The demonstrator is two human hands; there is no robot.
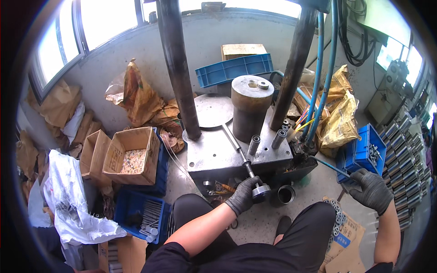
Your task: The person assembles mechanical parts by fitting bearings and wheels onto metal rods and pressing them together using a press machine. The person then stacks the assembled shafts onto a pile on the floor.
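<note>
My left hand, in a dark glove, is closed around a piston rod near its lower end. A round dark-and-silver piston head sits just beside my fingers. The rod slants up and away over the metal press table, its far end by a round plate. My gloved right hand is off to the right, fingers apart, close to the tip of a thin blue lever. Whether it touches the lever is hard to see.
On the table stand a thick steel cylinder and two short tubes, between two upright columns. Blue crates and stacked metal cylinders are at right. Cardboard boxes and a blue bin of rods are at left.
</note>
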